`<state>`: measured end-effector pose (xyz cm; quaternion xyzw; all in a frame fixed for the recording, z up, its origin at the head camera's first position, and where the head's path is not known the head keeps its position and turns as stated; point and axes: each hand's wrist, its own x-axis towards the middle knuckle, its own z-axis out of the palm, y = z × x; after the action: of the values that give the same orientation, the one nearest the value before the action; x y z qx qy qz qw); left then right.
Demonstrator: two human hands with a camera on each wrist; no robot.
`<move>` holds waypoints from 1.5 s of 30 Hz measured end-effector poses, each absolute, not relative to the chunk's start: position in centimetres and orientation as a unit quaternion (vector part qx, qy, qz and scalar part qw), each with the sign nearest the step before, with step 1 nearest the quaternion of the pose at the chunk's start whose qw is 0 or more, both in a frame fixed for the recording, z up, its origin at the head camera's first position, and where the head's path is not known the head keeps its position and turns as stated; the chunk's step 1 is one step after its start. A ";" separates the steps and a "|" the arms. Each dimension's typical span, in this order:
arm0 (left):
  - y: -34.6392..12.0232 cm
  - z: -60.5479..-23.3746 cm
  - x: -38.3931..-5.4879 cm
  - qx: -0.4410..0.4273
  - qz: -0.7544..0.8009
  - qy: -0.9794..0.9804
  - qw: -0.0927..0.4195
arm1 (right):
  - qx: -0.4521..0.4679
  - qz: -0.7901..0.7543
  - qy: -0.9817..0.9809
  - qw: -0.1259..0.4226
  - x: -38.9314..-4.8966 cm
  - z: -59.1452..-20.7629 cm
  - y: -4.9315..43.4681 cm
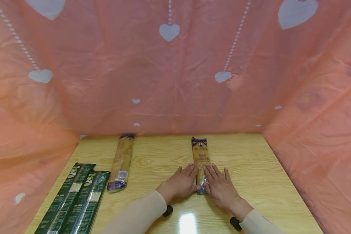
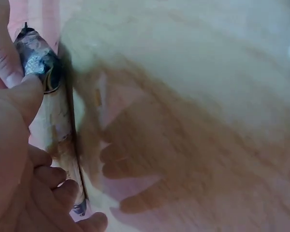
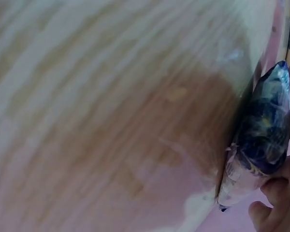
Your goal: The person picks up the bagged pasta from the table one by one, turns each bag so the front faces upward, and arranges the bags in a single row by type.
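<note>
Left hand (image 1: pixel 179 183) and right hand (image 1: pixel 219 185) flank near end of spaghetti packet (image 1: pixel 201 159), fingers loosely cupping its sides. Keep pressure even, packet flat on wooden table (image 1: pixel 251 162); noodles likely brittle.

Bench (image 1: pixel 251 162): light wood grain, glossy, glare spot. Packet (image 1: pixel 201 159): clear crinkly plastic film, shiny. Green packs (image 1: pixel 76 201): glossy plastic. Backdrop (image 1: pixel 169 81): thin wrinkled pink sheet.
</note>
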<state>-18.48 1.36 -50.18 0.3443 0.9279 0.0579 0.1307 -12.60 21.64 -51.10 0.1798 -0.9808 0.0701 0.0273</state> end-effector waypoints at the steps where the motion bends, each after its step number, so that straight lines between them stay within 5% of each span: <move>1: 1.4 -50.3 -18.3 0.346 0.058 0.927 0.130 | 0.179 0.074 -0.981 0.025 -12.6 -51.1 21.6; 45: 13.6 -50.2 -19.3 0.361 -0.076 0.926 0.074 | 0.067 0.098 -0.992 0.045 -12.3 -51.0 30.0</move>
<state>-19.35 13.63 -50.17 0.3614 0.9264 -0.0762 0.0737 -12.35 29.99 -50.98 0.0665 -0.9919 0.0978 0.0453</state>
